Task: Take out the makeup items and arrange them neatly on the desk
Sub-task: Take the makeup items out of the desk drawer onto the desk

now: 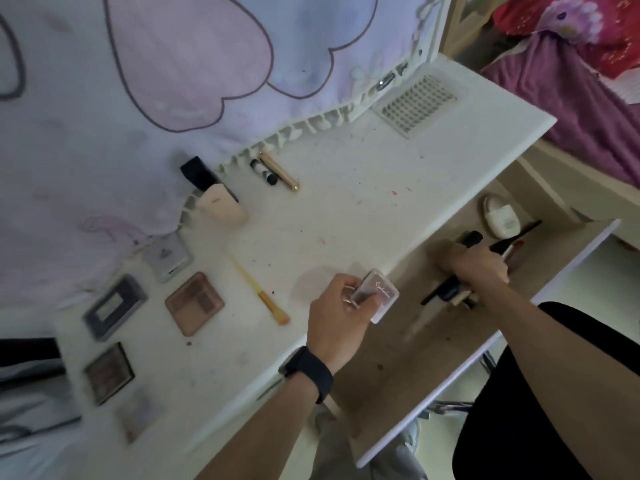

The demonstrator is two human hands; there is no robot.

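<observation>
My left hand grips a small clear eyeshadow case at the front edge of the white desk. My right hand is down in the open drawer, curled round a bunch of dark-handled makeup brushes. Laid out on the desk are several palettes: a brown one, a grey one, a silver one and a dark one. An orange-tipped brush, a foundation bottle, a gold tube and a small black-capped tube also lie there.
A white oval case and a black brush lie at the drawer's far end. A printed cloth hangs over the back of the desk. A white vent grille sits at the far right. A purple blanket lies beyond the desk.
</observation>
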